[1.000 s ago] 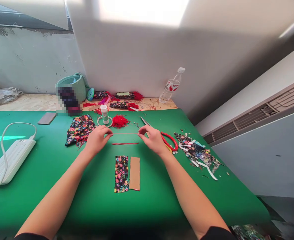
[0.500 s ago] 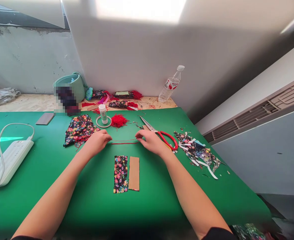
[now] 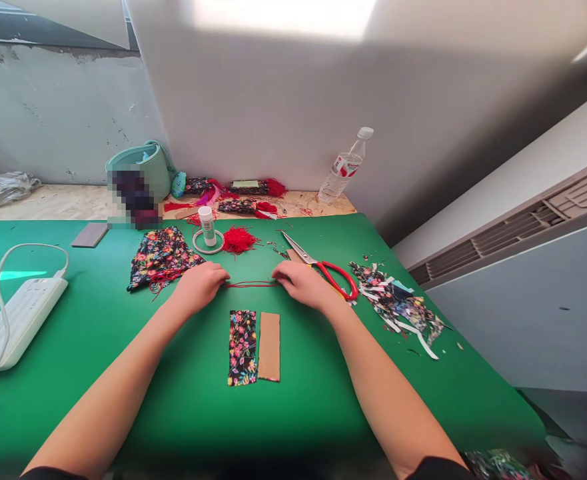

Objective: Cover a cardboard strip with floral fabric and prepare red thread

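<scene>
Between my hands runs a red cord (image 3: 251, 285), doubled into two strands and stretched sideways just above the green table. My left hand (image 3: 204, 283) is closed, pinching the cord's left end. The other end is pinched in my right hand (image 3: 300, 280), also closed. Below the cord lie a black floral fabric strip (image 3: 242, 348) and, beside it, a brown cardboard strip (image 3: 269, 347). Scissors (image 3: 323, 265) with red handles rest behind my right hand. A folded floral cloth (image 3: 160, 257) with loose red cord on it lies by my left hand.
A glue stick (image 3: 206, 225) stands within a pale ring, next to a red thread bundle (image 3: 239, 240). Fabric scraps (image 3: 398, 303) are heaped at right. A water bottle (image 3: 346, 167) and a teal basket (image 3: 158, 173) stand behind. At left lies a white power strip (image 3: 26, 323).
My left hand has shifted slightly right, bringing the hands a little closer. The two strands of the red cord now lie nearer each other. The camera view has shifted slightly.
</scene>
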Available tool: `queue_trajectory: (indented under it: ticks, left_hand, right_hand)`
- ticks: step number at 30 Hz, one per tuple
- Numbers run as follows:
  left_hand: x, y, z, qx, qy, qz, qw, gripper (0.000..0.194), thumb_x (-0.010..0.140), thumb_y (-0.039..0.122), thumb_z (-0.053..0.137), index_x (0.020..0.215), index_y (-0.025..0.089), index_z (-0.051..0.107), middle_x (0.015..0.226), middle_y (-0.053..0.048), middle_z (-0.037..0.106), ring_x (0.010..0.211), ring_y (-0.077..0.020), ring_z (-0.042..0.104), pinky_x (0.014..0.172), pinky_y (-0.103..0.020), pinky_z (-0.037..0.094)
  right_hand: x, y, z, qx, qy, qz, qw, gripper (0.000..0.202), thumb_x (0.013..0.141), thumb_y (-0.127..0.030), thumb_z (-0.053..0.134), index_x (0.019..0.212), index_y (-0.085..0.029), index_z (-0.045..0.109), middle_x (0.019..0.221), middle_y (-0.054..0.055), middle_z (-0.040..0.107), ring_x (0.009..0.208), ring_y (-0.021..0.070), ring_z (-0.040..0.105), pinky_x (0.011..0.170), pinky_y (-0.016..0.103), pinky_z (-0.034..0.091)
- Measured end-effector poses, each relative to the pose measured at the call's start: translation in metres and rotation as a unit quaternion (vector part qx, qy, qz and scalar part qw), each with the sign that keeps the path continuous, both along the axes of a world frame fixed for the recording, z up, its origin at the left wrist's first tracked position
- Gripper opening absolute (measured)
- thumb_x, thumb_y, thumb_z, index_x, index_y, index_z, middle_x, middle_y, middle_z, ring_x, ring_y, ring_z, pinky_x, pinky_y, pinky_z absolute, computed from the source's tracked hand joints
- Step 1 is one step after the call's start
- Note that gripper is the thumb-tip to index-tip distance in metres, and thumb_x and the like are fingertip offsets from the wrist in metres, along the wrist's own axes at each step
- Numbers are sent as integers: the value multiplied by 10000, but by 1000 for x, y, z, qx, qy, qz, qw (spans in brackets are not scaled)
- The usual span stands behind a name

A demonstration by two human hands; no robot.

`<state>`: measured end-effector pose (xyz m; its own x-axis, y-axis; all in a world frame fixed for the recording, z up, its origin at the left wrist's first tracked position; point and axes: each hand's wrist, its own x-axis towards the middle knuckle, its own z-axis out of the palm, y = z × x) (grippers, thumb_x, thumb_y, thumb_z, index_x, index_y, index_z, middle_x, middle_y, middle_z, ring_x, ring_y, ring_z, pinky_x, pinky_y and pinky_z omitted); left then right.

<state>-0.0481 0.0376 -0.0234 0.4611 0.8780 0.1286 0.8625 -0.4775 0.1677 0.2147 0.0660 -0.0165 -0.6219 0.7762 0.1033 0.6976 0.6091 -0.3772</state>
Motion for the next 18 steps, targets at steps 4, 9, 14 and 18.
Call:
queue_trajectory:
  ticks: [4, 9, 14, 18]
  left_hand:
    - [2, -3, 4, 14, -3, 20, 1000, 393, 754, 17, 386, 1014, 206, 613, 1013, -58, 638, 969, -199, 589, 774, -297, 496]
    - [5, -4, 4, 13, -62, -10, 998, 344, 759, 93, 473, 1085, 180, 539, 1081, -83, 607, 1019, -237, 551, 888, -369, 464]
    - [10, -3, -5, -41, -122, -40, 991, 249, 793, 80, 481, 1017, 184, 507, 1026, -73, 616, 973, -218, 552, 856, -361, 464]
    - [10, -1, -12, -58, -143, -27, 988, 193, 816, 74, 461, 966, 190, 491, 884, -42, 616, 870, -201, 554, 766, -336, 466]
  right_hand:
    - [-1, -5, 8, -1, -42, -6, 999, 339, 713, 26, 451, 929, -168, 625, 949, 54, 662, 869, 179, 606, 761, 283, 446]
    - [-4, -8, 12, -3, -78, -11, 997, 163, 785, -179, 581, 940, -165, 630, 977, 75, 635, 887, 206, 588, 753, 300, 437]
    - [-5, -4, 9, -7, -84, 3, 996, 77, 847, -179, 566, 895, -170, 625, 936, 69, 631, 864, 186, 584, 758, 286, 430]
    - [-7, -2, 8, -12, -99, 8, 995, 72, 867, -173, 549, 867, -161, 620, 913, 70, 637, 843, 188, 586, 753, 289, 427]
